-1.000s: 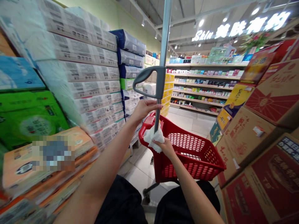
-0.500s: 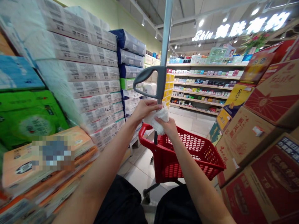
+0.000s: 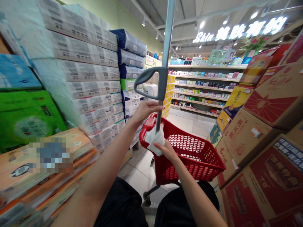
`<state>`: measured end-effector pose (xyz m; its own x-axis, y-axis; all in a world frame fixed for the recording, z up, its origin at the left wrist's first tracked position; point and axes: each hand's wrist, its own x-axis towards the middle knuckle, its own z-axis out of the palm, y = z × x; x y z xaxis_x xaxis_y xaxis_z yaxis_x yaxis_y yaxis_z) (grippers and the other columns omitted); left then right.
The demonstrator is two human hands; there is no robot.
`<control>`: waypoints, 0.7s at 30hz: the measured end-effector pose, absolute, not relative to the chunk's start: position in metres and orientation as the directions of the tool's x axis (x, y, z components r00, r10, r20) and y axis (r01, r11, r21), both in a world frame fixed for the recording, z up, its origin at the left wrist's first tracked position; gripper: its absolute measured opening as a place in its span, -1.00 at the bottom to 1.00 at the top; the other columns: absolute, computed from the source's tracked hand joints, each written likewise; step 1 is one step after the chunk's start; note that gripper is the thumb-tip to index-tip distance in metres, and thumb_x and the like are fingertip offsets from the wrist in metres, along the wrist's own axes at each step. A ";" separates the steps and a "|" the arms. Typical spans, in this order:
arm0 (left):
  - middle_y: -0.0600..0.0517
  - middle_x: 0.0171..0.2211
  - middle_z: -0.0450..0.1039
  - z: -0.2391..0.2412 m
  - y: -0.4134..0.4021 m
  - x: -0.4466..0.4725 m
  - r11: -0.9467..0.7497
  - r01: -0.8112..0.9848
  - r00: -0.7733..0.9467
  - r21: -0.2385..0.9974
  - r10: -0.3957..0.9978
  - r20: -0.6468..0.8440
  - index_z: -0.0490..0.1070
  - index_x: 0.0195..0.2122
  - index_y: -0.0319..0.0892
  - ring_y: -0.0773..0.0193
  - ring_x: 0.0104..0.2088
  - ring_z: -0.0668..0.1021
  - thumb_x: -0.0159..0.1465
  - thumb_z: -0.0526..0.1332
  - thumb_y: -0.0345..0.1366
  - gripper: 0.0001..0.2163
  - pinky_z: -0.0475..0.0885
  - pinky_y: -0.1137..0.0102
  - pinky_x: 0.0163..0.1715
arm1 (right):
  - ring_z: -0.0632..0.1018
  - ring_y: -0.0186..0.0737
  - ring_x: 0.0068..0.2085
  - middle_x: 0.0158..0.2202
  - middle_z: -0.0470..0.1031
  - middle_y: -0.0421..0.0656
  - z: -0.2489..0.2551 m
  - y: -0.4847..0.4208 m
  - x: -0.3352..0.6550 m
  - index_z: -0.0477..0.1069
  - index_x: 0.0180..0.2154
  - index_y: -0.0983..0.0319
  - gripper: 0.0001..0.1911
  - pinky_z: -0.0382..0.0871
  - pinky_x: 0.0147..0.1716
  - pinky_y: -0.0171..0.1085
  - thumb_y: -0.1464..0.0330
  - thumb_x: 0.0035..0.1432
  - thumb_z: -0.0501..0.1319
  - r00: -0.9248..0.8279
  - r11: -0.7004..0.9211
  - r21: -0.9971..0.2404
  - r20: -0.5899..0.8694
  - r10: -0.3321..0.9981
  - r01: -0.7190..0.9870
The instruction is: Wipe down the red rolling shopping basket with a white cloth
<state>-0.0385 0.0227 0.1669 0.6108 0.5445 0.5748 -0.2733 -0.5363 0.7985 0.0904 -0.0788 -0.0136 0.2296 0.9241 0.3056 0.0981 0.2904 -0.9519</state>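
Observation:
My left hand is closed, pinching the shiny metal pole just under its grey loop-shaped handle. Lower down, my right hand grips a crumpled white cloth wrapped about the pole's lower part. The pole rises almost upright, tilting slightly right at the top. Behind the cloth is the red shopping cart, its push bar right beside the cloth. What lies under the cloth at the pole's bottom is hidden.
Wrapped paper packs are stacked high on the left, with orange packs nearer me. Cardboard cartons crowd the right side. Shelves of small products stand beyond the tiled floor.
My right hand and the white cloth have slid down the pole, away from my left hand. My left hand stays under the grey handle, and a bare stretch of pole now shows below it.

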 end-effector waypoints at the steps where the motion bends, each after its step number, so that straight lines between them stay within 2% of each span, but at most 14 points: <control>1: -0.05 -0.24 0.62 0.167 0.023 -0.039 -0.537 -0.278 0.615 0.797 0.538 0.577 0.61 -0.25 -0.18 0.22 -0.22 0.60 0.12 0.39 -0.13 -0.74 0.44 0.27 -0.11 | 0.58 -0.08 -0.13 -0.16 0.61 -0.08 -0.009 -0.081 0.093 0.53 -0.12 0.25 -0.47 0.47 -0.13 -0.17 -0.03 0.07 0.27 0.187 0.283 -0.958 0.288 0.939 0.050; 3: -0.06 -0.23 0.62 0.167 0.022 -0.039 -0.529 -0.284 0.622 0.800 0.534 0.573 0.61 -0.24 -0.19 0.22 -0.22 0.60 0.11 0.40 -0.12 -0.72 0.44 0.28 -0.12 | 0.57 -0.13 -0.12 -0.16 0.60 -0.10 0.002 -0.083 0.097 0.52 -0.11 0.24 -0.45 0.44 -0.09 -0.20 -0.07 0.16 0.16 0.137 0.262 -0.964 0.256 0.957 -0.031; 4: -0.06 -0.22 0.62 0.167 0.022 -0.039 -0.523 -0.285 0.626 0.803 0.533 0.569 0.61 -0.23 -0.20 0.21 -0.22 0.60 0.10 0.40 -0.12 -0.71 0.44 0.29 -0.11 | 0.57 -0.16 -0.15 -0.20 0.60 -0.12 0.008 -0.082 0.098 0.52 -0.12 0.24 -0.46 0.44 -0.12 -0.23 -0.07 0.15 0.16 0.133 0.260 -0.964 0.252 0.959 -0.049; 8: -0.07 -0.21 0.62 0.168 0.020 -0.039 -0.501 -0.295 0.636 0.814 0.532 0.558 0.61 -0.23 -0.23 0.21 -0.22 0.60 0.08 0.41 -0.11 -0.68 0.45 0.30 -0.13 | 0.54 -0.25 -0.29 -0.29 0.57 -0.22 0.038 -0.066 0.092 0.48 -0.17 0.21 -0.55 0.41 -0.26 -0.31 0.05 -0.02 0.37 0.183 0.351 -0.936 0.339 0.923 -0.034; 11: -0.06 -0.25 0.63 0.167 0.020 -0.038 -0.486 -0.302 0.625 0.820 0.548 0.556 0.61 -0.24 -0.23 0.24 -0.27 0.60 0.07 0.42 -0.12 -0.69 0.45 0.34 -0.19 | 0.52 -0.26 -0.30 -0.31 0.55 -0.24 0.065 -0.055 0.083 0.46 -0.20 0.20 -0.60 0.39 -0.28 -0.33 0.11 -0.02 0.38 0.246 0.461 -0.887 0.441 0.863 -0.024; 14: -0.05 -0.26 0.63 0.165 0.021 -0.038 -0.471 -0.310 0.622 0.826 0.557 0.551 0.61 -0.23 -0.22 0.25 -0.30 0.60 0.06 0.43 -0.13 -0.69 0.46 0.36 -0.23 | 0.51 -0.25 -0.31 -0.32 0.54 -0.23 0.078 -0.051 0.075 0.45 -0.17 0.19 -0.61 0.38 -0.30 -0.33 0.10 0.02 0.34 0.302 0.505 -0.863 0.474 0.827 -0.029; 18: -0.06 -0.26 0.63 0.164 0.022 -0.039 -0.496 -0.294 0.612 0.817 0.559 0.559 0.61 -0.23 -0.22 0.23 -0.26 0.61 0.09 0.41 -0.15 -0.71 0.47 0.34 -0.19 | 0.50 -0.22 -0.30 -0.30 0.54 -0.20 0.053 -0.050 0.072 0.47 -0.18 0.21 -0.60 0.37 -0.30 -0.30 0.07 0.05 0.31 0.377 0.464 -0.886 0.432 0.819 0.007; 21: -0.06 -0.24 0.63 0.164 0.023 -0.040 -0.525 -0.283 0.592 0.803 0.563 0.577 0.61 -0.23 -0.21 0.23 -0.24 0.61 0.10 0.40 -0.15 -0.73 0.47 0.31 -0.15 | 0.48 -0.20 -0.29 -0.34 0.50 -0.18 0.009 -0.052 0.077 0.51 -0.30 0.23 -0.64 0.36 -0.28 -0.28 0.06 0.04 0.31 0.383 0.394 -0.902 0.431 0.817 0.174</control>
<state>-0.0396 0.0229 0.1644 0.5922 0.5626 0.5768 -0.2831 -0.5249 0.8027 0.0770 -0.0522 0.0089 0.3834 0.8170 0.4306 0.1743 0.3939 -0.9025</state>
